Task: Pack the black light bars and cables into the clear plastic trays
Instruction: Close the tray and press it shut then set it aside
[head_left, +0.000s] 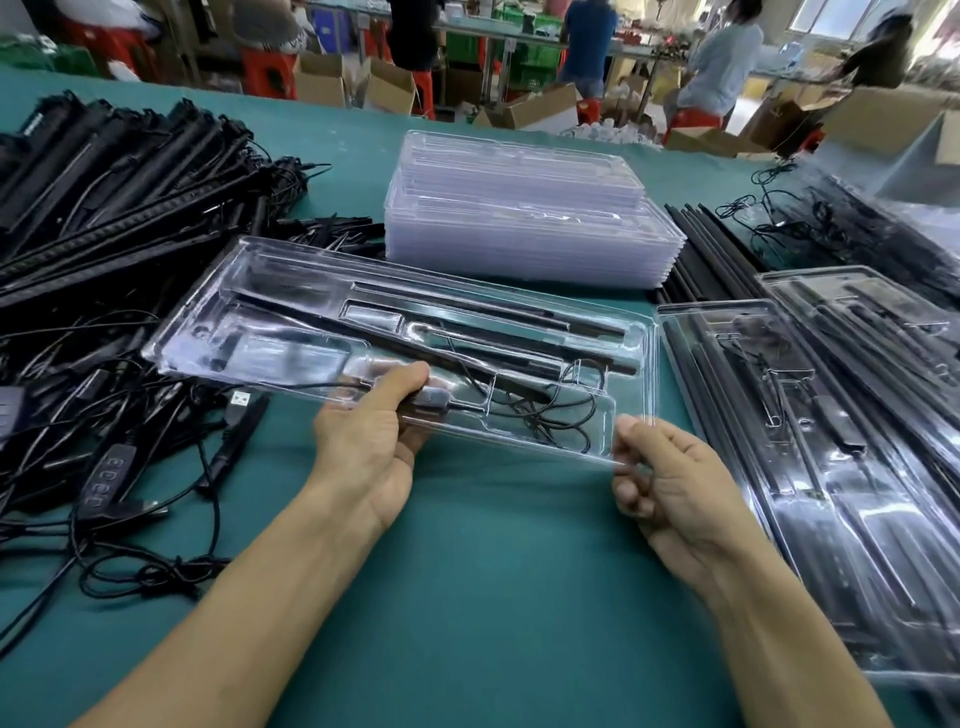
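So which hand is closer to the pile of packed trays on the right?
Right. The right hand pinches a corner of the held tray, just beside the packed trays; the left hand grips its near edge, farther left.

Beyond the green table (493, 597) stand cardboard boxes (540, 111), people (719, 67), and what look like red stools (267, 73).

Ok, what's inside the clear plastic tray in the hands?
In the clear plastic tray, long black light bars lie in the far slots; a thin black cable loops in the near-right pocket. The left hand covers part of the grey inline control box.
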